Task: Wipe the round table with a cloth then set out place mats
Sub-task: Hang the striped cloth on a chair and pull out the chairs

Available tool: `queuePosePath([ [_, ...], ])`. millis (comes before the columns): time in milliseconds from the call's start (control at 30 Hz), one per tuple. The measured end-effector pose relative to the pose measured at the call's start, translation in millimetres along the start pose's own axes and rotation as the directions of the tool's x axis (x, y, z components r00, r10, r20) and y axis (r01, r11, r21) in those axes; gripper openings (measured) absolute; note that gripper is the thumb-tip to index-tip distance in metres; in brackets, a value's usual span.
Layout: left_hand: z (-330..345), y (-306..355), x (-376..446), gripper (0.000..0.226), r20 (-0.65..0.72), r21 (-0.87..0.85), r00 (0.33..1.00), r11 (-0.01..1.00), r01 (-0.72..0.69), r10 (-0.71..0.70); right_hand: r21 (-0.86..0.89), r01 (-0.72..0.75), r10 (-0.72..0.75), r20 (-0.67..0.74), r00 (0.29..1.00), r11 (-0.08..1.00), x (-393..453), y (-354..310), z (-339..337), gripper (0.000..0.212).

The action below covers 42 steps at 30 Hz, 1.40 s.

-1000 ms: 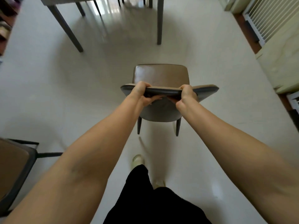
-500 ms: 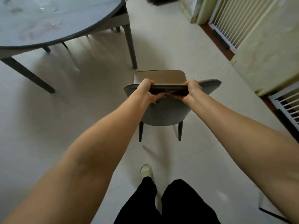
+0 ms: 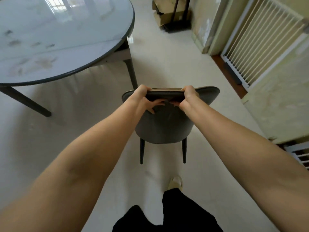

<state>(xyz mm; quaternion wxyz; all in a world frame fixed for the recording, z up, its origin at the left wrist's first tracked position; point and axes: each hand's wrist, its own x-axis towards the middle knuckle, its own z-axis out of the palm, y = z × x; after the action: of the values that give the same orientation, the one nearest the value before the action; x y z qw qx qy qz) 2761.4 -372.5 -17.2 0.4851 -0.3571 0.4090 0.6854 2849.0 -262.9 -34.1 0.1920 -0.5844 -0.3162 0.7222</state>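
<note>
The round table (image 3: 70, 47) with a pale glossy top and a dark rim fills the upper left; smudges and stains mark its near side. In front of me stands a grey chair (image 3: 163, 128) with dark legs. My left hand (image 3: 142, 99) grips the top of its backrest left of centre, and my right hand (image 3: 188, 97) grips the same edge right of centre. No cloth or place mats are in view.
A dark table leg (image 3: 133, 72) stands just beyond the chair, another leg (image 3: 25, 101) at the left. White railings (image 3: 260, 39) and a pale wall run along the right. Cardboard boxes (image 3: 167, 15) sit at the far end. My foot (image 3: 175, 182) is on pale floor.
I have walked with the chair held by its backrest; the round table has come into view and now lies close at the upper left. Both hands keep their grip.
</note>
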Motion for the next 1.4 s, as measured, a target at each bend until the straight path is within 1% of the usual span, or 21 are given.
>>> queuePosePath([
  [33, 6, 0, 4, 0.065, -0.018, 0.007, 1.000, 1.000, 0.001, -0.001, -0.002, -0.002, 0.002, 0.004, 1.000, 1.000, 8, -2, 1, 0.015],
  [67, 27, 4, 10, 0.066, -0.005, -0.008, 1.000, 1.000, -0.028, 0.028, -0.039, 0.006, -0.005, 0.021, 1.000, 0.999, 22, -23, 6, 0.023],
  [100, 36, 5, 17, 0.064, -0.005, -0.002, 0.999, 0.999, -0.054, 0.054, -0.029, 0.002, -0.001, 0.031, 1.000, 1.000, 31, -32, 8, 0.028],
  [167, 70, 7, 31, 0.049, -0.013, 0.022, 0.994, 0.994, -0.107, 0.107, -0.047, -0.007, 0.008, 0.037, 0.999, 0.999, 61, -60, 14, 0.033],
  [233, 99, 10, 45, 0.035, -0.025, 0.037, 0.994, 0.993, -0.109, 0.110, -0.081, -0.003, 0.006, 0.035, 0.999, 0.997, 84, -84, 20, 0.032],
  [300, 127, 19, 64, 0.032, -0.006, 0.037, 0.991, 0.991, -0.131, 0.131, -0.080, 0.011, -0.007, 0.056, 0.998, 0.997, 108, -110, 30, 0.026],
  [367, 155, 29, 81, 0.027, -0.024, 0.042, 0.989, 0.988, -0.146, 0.147, -0.086, 0.016, -0.010, 0.072, 0.997, 0.996, 136, -133, 41, 0.023],
  [467, 192, 44, 113, 0.022, -0.013, -0.002, 0.989, 0.989, -0.148, 0.148, -0.138, -0.010, 0.021, 0.082, 0.996, 0.990, 180, -160, 55, 0.026],
  [500, 209, 55, 126, 0.026, -0.006, -0.031, 0.989, 0.989, -0.147, 0.147, -0.146, -0.014, 0.029, 0.098, 0.995, 0.989, 200, -173, 66, 0.027],
  [600, 242, 81, 146, 0.052, -0.011, -0.119, 0.988, 0.980, -0.157, 0.157, -0.132, 0.009, 0.011, 0.146, 0.989, 0.991, 229, -199, 91, 0.026],
  [633, 259, 94, 155, 0.057, -0.022, -0.156, 0.988, 0.976, -0.153, 0.151, -0.140, 0.007, 0.014, 0.147, 0.989, 0.990, 240, -213, 104, 0.026],
  [733, 288, 110, 174, 0.060, -0.048, -0.198, 0.988, 0.968, -0.154, 0.147, -0.164, 0.004, 0.024, 0.168, 0.986, 0.986, 269, -238, 123, 0.025],
  [800, 321, 120, 190, 0.059, -0.028, -0.222, 0.985, 0.960, -0.172, 0.170, -0.191, 0.026, 0.011, 0.193, 0.981, 0.981, 296, -270, 140, 0.026],
  [900, 358, 138, 205, 0.056, -0.079, -0.278, 0.979, 0.940, -0.201, 0.186, -0.237, 0.024, 0.029, 0.220, 0.975, 0.971, 330, -303, 163, 0.024],
  [967, 386, 156, 221, 0.059, -0.112, -0.325, 0.974, 0.919, -0.222, 0.195, -0.281, 0.030, 0.048, 0.268, 0.962, 0.959, 354, -328, 185, 0.018],
  [1033, 411, 172, 235, 0.063, -0.137, -0.370, 0.971, 0.899, -0.233, 0.195, -0.319, 0.032, 0.071, 0.307, 0.949, 0.947, 373, -353, 208, 0.006],
  [1100, 430, 183, 245, 0.065, -0.163, -0.407, 0.967, 0.879, -0.248, 0.198, -0.347, 0.054, 0.073, 0.342, 0.937, 0.936, 392, -370, 224, 0.005],
  [1167, 462, 190, 263, 0.057, -0.214, -0.434, 0.946, 0.843, -0.317, 0.245, -0.389, 0.049, 0.115, 0.387, 0.915, 0.920, 422, -395, 238, 0.006],
  [1233, 494, 191, 282, 0.047, -0.248, -0.454, 0.931, 0.817, -0.356, 0.268, -0.437, 0.044, 0.163, 0.424, 0.891, 0.898, 454, -421, 250, 0.018],
  [1333, 528, 195, 300, 0.026, -0.254, -0.459, 0.918, 0.797, -0.392, 0.305, -0.453, 0.057, 0.182, 0.467, 0.865, 0.890, 486, -451, 265, 0.023],
  [1400, 552, 204, 318, 0.023, -0.257, -0.504, 0.914, 0.764, -0.403, 0.313, -0.496, 0.052, 0.228, 0.487, 0.843, 0.867, 510, -472, 279, 0.023],
])
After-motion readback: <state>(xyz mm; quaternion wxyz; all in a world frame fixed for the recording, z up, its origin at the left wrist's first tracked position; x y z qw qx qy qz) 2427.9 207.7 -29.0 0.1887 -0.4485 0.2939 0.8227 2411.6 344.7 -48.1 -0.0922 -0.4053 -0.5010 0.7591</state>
